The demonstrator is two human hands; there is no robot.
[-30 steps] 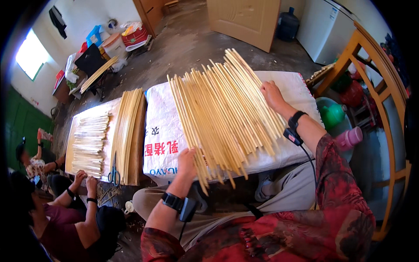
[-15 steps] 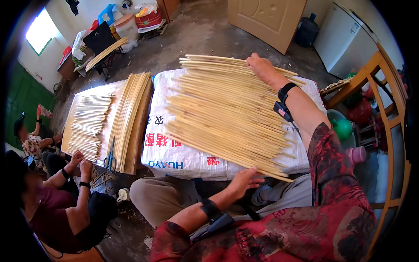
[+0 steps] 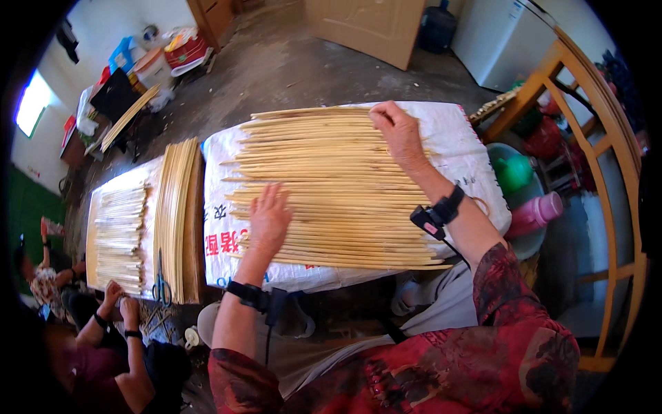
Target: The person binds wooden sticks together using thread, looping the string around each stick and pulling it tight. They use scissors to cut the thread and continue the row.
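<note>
White sacking (image 3: 448,127) lay beneath pale sticks (image 3: 338,186), left hand (image 3: 268,218) over them, fingers splayed, right hand (image 3: 401,133) by far edge, fingers curled, hold unclear

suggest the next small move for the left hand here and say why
Probably slide the left hand outward and nudge the sticks even at their left ends: those ends look staggered above the white sacking, and the hand is open just beside them, while the right hand is at the layer's far edge.
</note>
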